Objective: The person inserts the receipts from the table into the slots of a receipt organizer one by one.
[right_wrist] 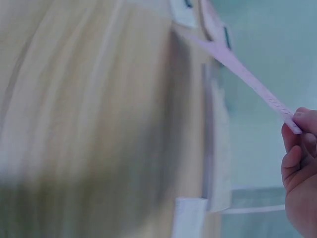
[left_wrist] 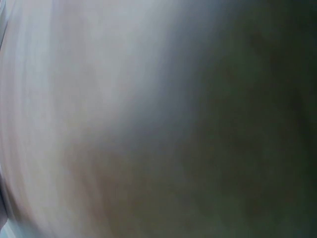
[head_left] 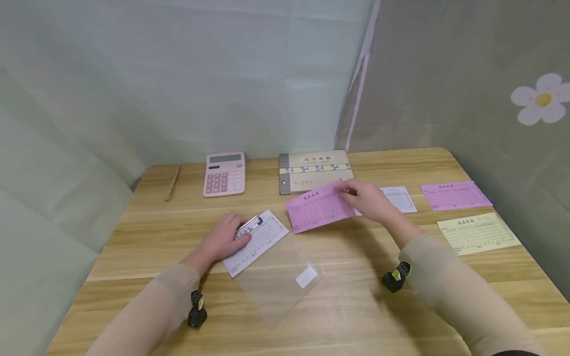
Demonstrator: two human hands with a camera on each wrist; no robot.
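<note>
The right hand (head_left: 367,200) pinches the right end of a pink, rectangular printed paper slip (head_left: 316,210) between thumb and curled fingers, holding it tilted above the table. The left hand (head_left: 222,237) rests over the silver metal clip (head_left: 249,225) of a clear plastic clipboard (head_left: 278,291), thumb on a white printed paper form (head_left: 260,249); whether it grips cannot be told. Beyond the raised slip lies a beige-and-grey ledger book (head_left: 313,165), left of it a pink plastic calculator (head_left: 224,175). Partly behind the right hand lies another white form (head_left: 401,199); farther right, a second pink slip (head_left: 456,196) and a pale yellow one (head_left: 478,233) lie on the wood-grain table (head_left: 356,306).
</note>
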